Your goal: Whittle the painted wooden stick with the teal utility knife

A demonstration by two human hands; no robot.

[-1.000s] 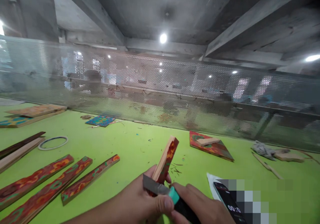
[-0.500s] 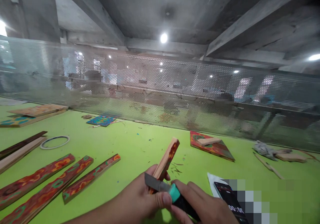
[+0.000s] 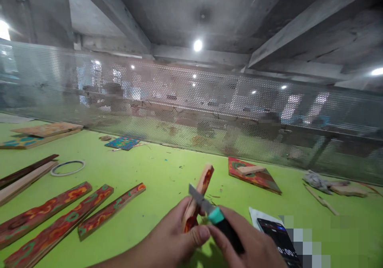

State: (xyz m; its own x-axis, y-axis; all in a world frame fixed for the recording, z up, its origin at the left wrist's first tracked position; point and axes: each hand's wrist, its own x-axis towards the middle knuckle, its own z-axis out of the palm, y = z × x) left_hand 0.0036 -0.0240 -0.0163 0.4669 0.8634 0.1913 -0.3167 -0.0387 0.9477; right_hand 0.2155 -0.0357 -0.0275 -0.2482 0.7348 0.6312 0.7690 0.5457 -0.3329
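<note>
My left hand (image 3: 176,232) is closed around the lower part of a short painted wooden strip (image 3: 206,178), which tilts up and away from me. Bare wood shows along one side of the strip; red and orange paint covers another. In my right hand (image 3: 248,236) is a utility knife (image 3: 226,228) with a black and teal handle. Its blade lies across the strip just above my left fingers, the tip pointing up and left. My left thumb is close to the knife handle. Small dark shavings (image 3: 214,200) lie on the table behind the strip.
Painted strips (image 3: 112,210) and a tape ring (image 3: 68,167) lie left on the green table (image 3: 161,172). A red painted board (image 3: 254,176) is at back right, a phone (image 3: 277,236) near my right hand. A perforated metal screen (image 3: 185,108) runs along the back.
The knife blade has moved up and right along the strip, away from my left hand. The strip has turned slightly, showing more red paint near my fingers.
</note>
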